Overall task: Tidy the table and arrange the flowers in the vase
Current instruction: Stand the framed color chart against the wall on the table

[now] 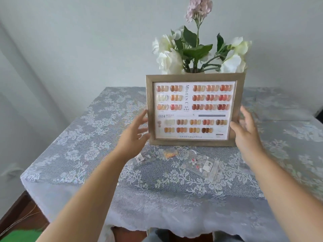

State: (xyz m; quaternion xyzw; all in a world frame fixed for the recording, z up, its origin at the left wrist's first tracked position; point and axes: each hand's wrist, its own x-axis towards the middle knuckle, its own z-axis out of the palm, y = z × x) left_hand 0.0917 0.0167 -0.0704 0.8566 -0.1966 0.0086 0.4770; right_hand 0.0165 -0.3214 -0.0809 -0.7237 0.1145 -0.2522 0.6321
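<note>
Head view: gold picture frame (194, 76) stands upright mid-table on the lace tablecloth (70, 137), holding a nail-colour swatch chart. Left hand (134, 135) at the frame's left edge, fingers spread, tips at or just off the moulding; can't tell if touching. Right hand (246, 131) at the right edge, fingers spread, thumb on the lower right corner area. Vase behind the frame is almost fully hidden; white flowers (168, 58) and a pink flower spike (199, 7) rise above the frame. Small clear packets (209, 167) lie scattered in front of the frame.
</note>
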